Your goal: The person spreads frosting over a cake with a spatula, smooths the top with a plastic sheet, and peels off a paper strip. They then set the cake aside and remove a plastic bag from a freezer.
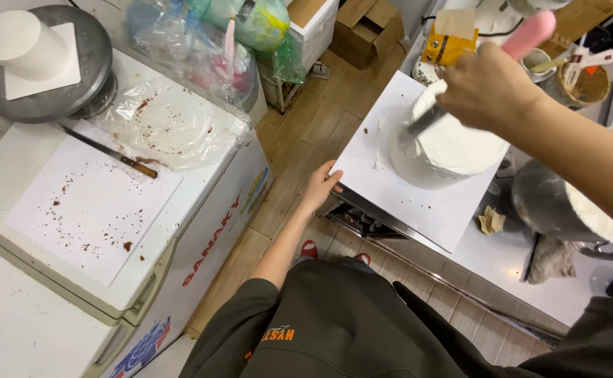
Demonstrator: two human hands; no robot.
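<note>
My left hand (320,185) is stretched out low in front of me, fingers together and lightly curled, pinching with the thumb. My right hand (485,87) is raised higher and farther out, closed in a fist-like grip, knuckles up, the bare forearm running back toward my right shoulder.

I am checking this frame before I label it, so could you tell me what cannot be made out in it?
Head view only:
- Spatula blade: the right hand covers where it joins the pink handle.
- Cake: its far side is hidden by that hand.
- Left hand: its fingertips curl out of sight under the white board.
- Metal bowl: its contents are hidden by the right forearm.
</note>
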